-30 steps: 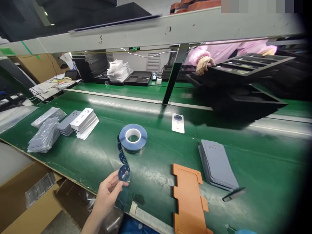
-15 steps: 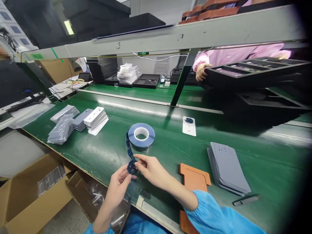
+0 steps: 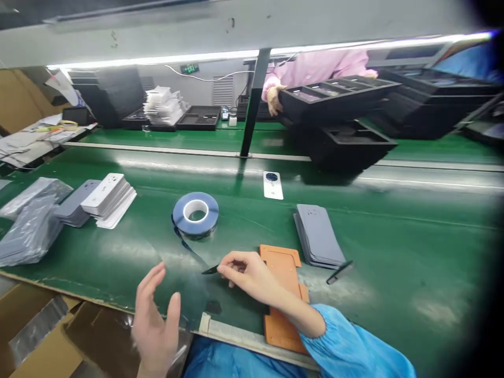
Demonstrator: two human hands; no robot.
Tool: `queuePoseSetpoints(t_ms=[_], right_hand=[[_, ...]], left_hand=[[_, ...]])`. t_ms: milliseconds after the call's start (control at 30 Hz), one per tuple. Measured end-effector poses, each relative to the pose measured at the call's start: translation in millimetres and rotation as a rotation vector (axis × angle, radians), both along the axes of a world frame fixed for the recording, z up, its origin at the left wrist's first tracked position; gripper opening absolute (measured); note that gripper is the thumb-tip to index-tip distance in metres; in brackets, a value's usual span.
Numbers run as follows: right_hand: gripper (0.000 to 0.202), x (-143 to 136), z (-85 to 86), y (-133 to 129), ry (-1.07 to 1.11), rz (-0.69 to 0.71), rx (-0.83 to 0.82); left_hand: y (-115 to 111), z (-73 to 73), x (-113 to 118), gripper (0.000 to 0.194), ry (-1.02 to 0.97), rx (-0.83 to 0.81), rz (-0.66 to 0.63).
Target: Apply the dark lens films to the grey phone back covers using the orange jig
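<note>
Over the green table point(image 3: 394, 231), the right hand point(image 3: 252, 278) pinches a dark piece point(image 3: 210, 270) (edge-on, it seems), best held by its rim, left hand point(image 3: 155, 328) spread wide.

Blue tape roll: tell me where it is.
In the head view, the blue tape roll lies left of centre on the green table, between the white card stack and the orange plate.

Head-worn view (angled forward, down).

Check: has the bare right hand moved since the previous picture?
Yes, rightward: the right hand is now closer to the left edge of the flat orange plate than before.
</note>
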State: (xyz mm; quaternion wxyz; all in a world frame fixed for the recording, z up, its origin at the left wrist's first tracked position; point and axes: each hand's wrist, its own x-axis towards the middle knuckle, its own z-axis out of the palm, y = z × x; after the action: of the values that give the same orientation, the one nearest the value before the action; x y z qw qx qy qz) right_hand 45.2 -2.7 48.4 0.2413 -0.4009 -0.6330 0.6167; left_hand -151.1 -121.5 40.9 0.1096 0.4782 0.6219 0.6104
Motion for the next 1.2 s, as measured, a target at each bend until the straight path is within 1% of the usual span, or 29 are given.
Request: queuePoseSetpoints(t_ms=[33, 67, 100, 133, 167, 200, 267, 300, 333, 400, 467, 533, 667, 767, 933, 1200], right_hand=[[0.025, 15, -3.5, 0, -0.014, -0.043, 0.006], [0.024, 30, -7.5, 0, -0.033, -0.087, 0.024], [0.024, 46, -11.6, 0, -0.055, -0.126, 0.05], [0.024, 61, -15.6, 1, -0.074, -0.163, 0.082], [0.024, 76, -19.4, 2, -0.092, -0.195, 0.114], [0.023, 89, -22.8, 2, -0.11, -0.218, 0.14], [0.022, 114, -28.5, 2, -0.156, -0.245, 0.165], [0.021, 124, -30.7, 2, -0.178, -0.25, 0.169], [0.021, 133, -32.7, 1, -0.195, -0.247, 0.171], [0.02, 147, -36.6, 1, -0.212, -0.234, 0.167], [0.02, 157, -41.0, 0, -0.222, -0.235, 0.163], [0.019, 162, -45.6, 0, -0.231, -0.251, 0.161], [0.014, 163, -50.6, 1, -0.228, -0.262, 0.189], [0.012, 163, -49.8, 0, -0.227, -0.263, 0.191], [0.011, 165, -48.0, 0, -0.224, -0.264, 0.188], [0.011, 167, -54.2, -1, -0.233, -0.272, 0.195]], left_hand=[[-3, 3.6, 11, 0.029, 0.029, 0.111, 0.02], [-5, 6.4, 23, 0.024, 0.039, 0.201, -0.002], [-6, 8.4, 35, 0.02, 0.024, 0.255, -0.065], [-5, 9.1, 48, 0.02, -0.012, 0.268, -0.159], [-2, 8.4, 60, 0.02, -0.053, 0.237, -0.274], [3, 6.2, 72, 0.02, -0.092, 0.162, -0.387], [20, -2.4, 92, 0.017, -0.137, -0.077, -0.549], [31, -8.3, 101, 0.016, -0.145, -0.21, -0.582], [42, -14.8, 108, 0.017, -0.154, -0.329, -0.587], [64, -27.7, 121, 0.022, -0.185, -0.483, -0.595], [80, -37.5, 129, 0.024, -0.199, -0.555, -0.595], [89, -42.6, 134, 0.024, -0.193, -0.595, -0.596], [94, -43.3, 138, 0.021, -0.177, -0.64, -0.591], [96, -43.6, 141, 0.018, -0.143, -0.659, -0.574], [101, -46.0, 147, 0.013, -0.031, -0.693, -0.533], [102, -40.1, 153, 0.01, 0.046, -0.728, -0.487]])
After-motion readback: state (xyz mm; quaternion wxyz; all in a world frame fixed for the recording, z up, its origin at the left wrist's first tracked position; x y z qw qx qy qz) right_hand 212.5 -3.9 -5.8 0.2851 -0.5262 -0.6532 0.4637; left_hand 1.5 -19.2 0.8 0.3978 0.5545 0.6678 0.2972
